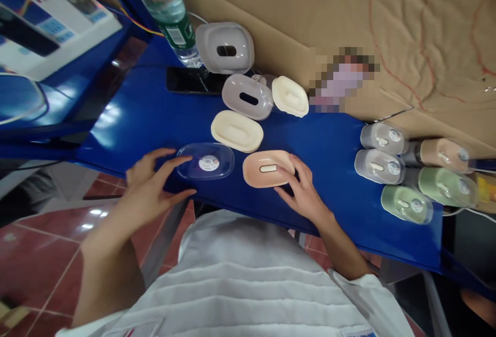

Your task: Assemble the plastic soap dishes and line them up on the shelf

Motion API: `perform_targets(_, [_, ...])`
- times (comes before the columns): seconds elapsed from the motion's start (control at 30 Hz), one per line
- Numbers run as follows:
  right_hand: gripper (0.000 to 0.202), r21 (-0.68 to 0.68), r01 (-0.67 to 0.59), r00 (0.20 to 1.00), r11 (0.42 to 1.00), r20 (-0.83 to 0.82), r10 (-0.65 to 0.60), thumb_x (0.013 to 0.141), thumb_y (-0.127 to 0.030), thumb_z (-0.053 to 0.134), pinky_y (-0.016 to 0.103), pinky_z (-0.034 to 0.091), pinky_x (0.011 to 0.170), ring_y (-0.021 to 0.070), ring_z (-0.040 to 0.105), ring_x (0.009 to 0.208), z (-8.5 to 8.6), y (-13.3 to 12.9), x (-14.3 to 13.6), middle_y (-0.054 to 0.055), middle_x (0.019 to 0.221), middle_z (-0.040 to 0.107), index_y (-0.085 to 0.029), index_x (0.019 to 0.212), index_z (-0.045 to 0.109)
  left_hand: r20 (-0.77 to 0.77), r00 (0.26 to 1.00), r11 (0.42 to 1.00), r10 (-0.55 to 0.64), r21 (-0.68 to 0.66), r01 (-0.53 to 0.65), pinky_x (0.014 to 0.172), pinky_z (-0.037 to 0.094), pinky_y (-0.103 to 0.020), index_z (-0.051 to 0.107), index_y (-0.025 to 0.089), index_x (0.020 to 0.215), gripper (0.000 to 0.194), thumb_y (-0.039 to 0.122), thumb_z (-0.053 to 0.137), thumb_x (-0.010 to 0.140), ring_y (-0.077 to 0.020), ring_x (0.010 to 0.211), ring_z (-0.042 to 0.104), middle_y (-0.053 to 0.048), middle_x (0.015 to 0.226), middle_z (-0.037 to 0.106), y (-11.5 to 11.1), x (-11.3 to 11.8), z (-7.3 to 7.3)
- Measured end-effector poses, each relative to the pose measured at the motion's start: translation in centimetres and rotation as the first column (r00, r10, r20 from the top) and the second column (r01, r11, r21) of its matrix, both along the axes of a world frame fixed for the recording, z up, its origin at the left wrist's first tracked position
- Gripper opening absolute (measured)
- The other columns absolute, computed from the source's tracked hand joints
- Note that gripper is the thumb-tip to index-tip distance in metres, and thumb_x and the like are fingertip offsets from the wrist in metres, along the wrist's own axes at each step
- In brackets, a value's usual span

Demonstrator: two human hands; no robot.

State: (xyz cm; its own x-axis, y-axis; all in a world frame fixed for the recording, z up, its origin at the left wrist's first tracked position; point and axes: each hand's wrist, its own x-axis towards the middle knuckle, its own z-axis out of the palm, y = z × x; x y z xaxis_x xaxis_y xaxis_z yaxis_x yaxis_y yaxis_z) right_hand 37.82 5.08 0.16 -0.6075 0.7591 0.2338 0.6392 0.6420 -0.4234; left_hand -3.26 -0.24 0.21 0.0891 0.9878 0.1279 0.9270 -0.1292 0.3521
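A clear oval plastic cover (pixel 186 169) with a round label lies near the table's front edge. My left hand (pixel 155 187) is at its left end, thumb and fingers spread apart, the index fingertip over the rim. Beside the cover sits a peach oval dish (pixel 253 175) with a small pale bar in its middle. My right hand (pixel 304 189) grips the right end of this dish between thumb and fingers. Just behind lie a cream oval piece (pixel 237 131), a grey oval piece with a slot (pixel 236 96) and a smaller cream piece (pixel 290 95).
Several lidded oval boxes, including a grey one (pixel 377 166) and a green one (pixel 405 203), stand at the right of the blue table (pixel 163 125). Behind are another grey slotted piece (pixel 207 42), a black phone (pixel 189 80) and a water bottle (pixel 166 11).
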Motion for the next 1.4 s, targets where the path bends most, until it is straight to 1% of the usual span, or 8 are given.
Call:
perform_targets(0.1, [0.083,-0.045,0.064,0.998,0.997,-0.025,-0.065,0.107,-0.035,0.067,0.061,0.046,0.126,0.0386,0.034,0.165,-0.1,0.1,0.3,0.019,0.178,0.027,-0.033,0.175,0.019,0.122,0.989,0.994,-0.086,-0.050,0.092,0.120,0.044,-0.066,0.063,0.031,0.140,0.054,0.067,0.066,0.099,-0.0418,0.145,0.058,-0.009,0.163,0.056,0.9,0.9,-0.2])
perform_targets(0.3, [0.092,-0.053,0.079,0.997,0.995,-0.019,-0.080,0.106,-0.035,0.067,0.064,0.048,0.125,0.0397,0.035,0.164,-0.6,0.3,0.3,0.021,0.178,0.028,-0.033,0.176,0.008,0.324,0.942,0.995,0.092,-0.060,-0.076,0.113,0.058,-0.056,0.061,0.035,0.140,0.056,0.063,0.077,0.093,-0.0357,0.140,0.065,-0.003,0.158,0.063,-0.5,1.8,1.9])
perform_targets(0.4, [0.102,-0.029,0.089,0.995,0.996,-0.034,-0.090,0.103,-0.041,0.072,0.066,0.047,0.125,0.0418,0.034,0.164,-0.5,0.2,0.0,0.022,0.180,0.022,-0.032,0.176,0.002,0.418,0.906,0.996,0.060,0.032,-0.081,0.112,0.058,-0.056,0.063,0.032,0.137,0.055,0.054,0.083,0.091,-0.0357,0.138,0.066,-0.006,0.154,0.066,-0.6,4.5,2.7])
perform_targets(0.53, [0.109,-0.030,0.059,0.995,0.998,-0.074,-0.061,0.101,-0.044,0.076,0.062,0.051,0.123,0.0408,0.038,0.162,-0.2,0.1,0.0,0.021,0.183,0.013,-0.032,0.177,-0.001,0.357,0.931,0.989,-0.082,0.141,0.033,0.117,0.053,-0.057,0.065,0.029,0.136,0.055,0.051,0.085,0.090,-0.0365,0.139,0.063,-0.012,0.152,0.064,0.9,10.3,1.5])
perform_targets(0.67, [0.088,-0.092,-0.001,1.000,0.996,-0.028,-0.002,0.104,-0.040,0.071,0.051,0.056,0.120,0.0345,0.053,0.153,0.2,0.1,0.5,0.014,0.184,0.016,-0.039,0.175,0.020,0.361,0.908,0.971,-0.212,0.180,0.155,0.113,0.057,-0.053,0.062,0.028,0.140,0.054,0.045,0.084,0.093,-0.0340,0.138,0.064,-0.015,0.150,0.063,1.9,13.3,-0.1])
perform_targets(0.93, [0.072,-0.054,-0.057,0.995,0.997,0.075,0.061,0.104,-0.036,0.071,0.058,0.049,0.127,0.0349,0.042,0.161,0.3,0.4,0.6,0.012,0.177,0.038,-0.035,0.169,0.040,0.438,0.842,0.949,-0.315,0.159,0.272,0.114,0.062,-0.049,0.058,0.030,0.148,0.058,0.035,0.082,0.095,-0.0314,0.142,0.065,-0.014,0.161,0.054,1.5,11.4,-1.1])
perform_targets(1.2, [0.068,0.026,-0.084,0.995,0.996,0.054,0.082,0.105,-0.024,0.069,0.057,0.044,0.131,0.0328,0.038,0.164,0.0,0.2,0.5,0.008,0.179,0.034,-0.039,0.166,0.045,0.410,0.849,0.935,-0.334,0.261,0.242,0.113,0.063,-0.048,0.063,0.029,0.141,0.051,0.032,0.083,0.095,-0.0309,0.139,0.068,-0.015,0.159,0.058,1.4,11.6,-2.5])
perform_targets(1.4, [0.063,0.014,-0.082,0.994,0.997,0.079,0.081,0.103,-0.038,0.073,0.059,0.046,0.128,0.0364,0.037,0.164,-0.2,0.4,0.2,0.014,0.176,0.038,-0.033,0.163,0.052,0.438,0.842,0.947,-0.316,0.202,0.250,0.115,0.062,-0.049,0.060,0.027,0.139,0.046,0.031,0.079,0.098,-0.0308,0.144,0.064,-0.016,0.160,0.057,1.7,11.7,-2.1])
